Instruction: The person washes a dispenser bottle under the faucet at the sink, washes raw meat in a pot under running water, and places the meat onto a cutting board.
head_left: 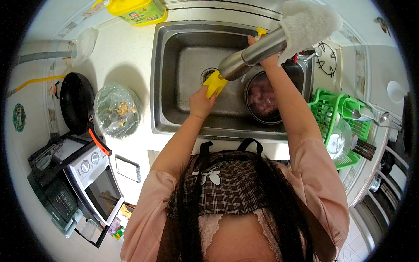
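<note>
My left hand (201,104) grips a yellow sponge (214,84) above the drain of the steel sink (187,118), just under the end of the metal faucet spout (244,59). Behind that spout, my right hand (252,40) is mostly hidden; its fingers are closed beside a small yellow nozzle-like top (261,32). What lies below that top cannot be seen. In the sink's right part, under my right forearm, stands a dark round pot (248,111) with pinkish pieces of what looks like meat in it.
White fluffy cloth (310,26) wraps the faucet's upper end. A yellow detergent bottle (142,12) stands behind the sink. Left are a plastic-bag-lined bowl with scraps (117,107), a black frying pan (76,102) and an oven (94,174). A green dish rack (323,105) stands right.
</note>
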`<state>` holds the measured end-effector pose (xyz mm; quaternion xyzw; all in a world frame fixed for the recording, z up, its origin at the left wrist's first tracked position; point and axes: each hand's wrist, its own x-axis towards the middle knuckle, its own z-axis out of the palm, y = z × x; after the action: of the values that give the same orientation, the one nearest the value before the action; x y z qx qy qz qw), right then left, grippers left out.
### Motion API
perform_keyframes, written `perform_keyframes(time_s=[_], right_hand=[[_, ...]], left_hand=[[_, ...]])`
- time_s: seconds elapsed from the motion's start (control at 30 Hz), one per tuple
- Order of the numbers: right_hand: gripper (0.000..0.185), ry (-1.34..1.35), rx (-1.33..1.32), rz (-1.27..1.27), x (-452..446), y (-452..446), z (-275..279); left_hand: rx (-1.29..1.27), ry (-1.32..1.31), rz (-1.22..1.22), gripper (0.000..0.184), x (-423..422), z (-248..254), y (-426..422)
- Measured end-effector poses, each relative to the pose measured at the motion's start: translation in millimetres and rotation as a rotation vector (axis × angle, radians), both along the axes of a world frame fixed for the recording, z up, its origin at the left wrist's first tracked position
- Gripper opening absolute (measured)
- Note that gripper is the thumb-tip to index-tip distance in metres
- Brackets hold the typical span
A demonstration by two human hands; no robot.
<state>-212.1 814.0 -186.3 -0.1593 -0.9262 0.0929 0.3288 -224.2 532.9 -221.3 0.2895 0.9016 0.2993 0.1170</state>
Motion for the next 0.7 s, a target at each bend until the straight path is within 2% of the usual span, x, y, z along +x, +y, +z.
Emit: perform_keyframes(time_s=[0.13, 0.23, 0.4, 0.63, 0.7], right_hand=[[0.044, 0.005, -0.015, 0.016, -1, 4, -7], [0.045, -0.025, 0.094, 0.024, -1, 6, -8], [0.049, -0.017, 0.016, -0.029, 1, 1, -3], [0.054, 0.002, -0.017, 0.017, -2, -4, 15], [0.051, -0.032, 0.069, 0.006, -3, -5, 19]], left_hand=[[-0.017, 0.016, -0.01, 0.033, -1, 1, 0], [-0.014, 0.013, -0.011, 0.033, -1, 1, -1], [-0.039, -0.062, 0.006, 0.032, -1, 6, 0], [-0.018, -0.001, -0.017, 0.034, -1, 4, 0], [-0.038, 0.0, -0.011, 0.033, -1, 5, 1]])
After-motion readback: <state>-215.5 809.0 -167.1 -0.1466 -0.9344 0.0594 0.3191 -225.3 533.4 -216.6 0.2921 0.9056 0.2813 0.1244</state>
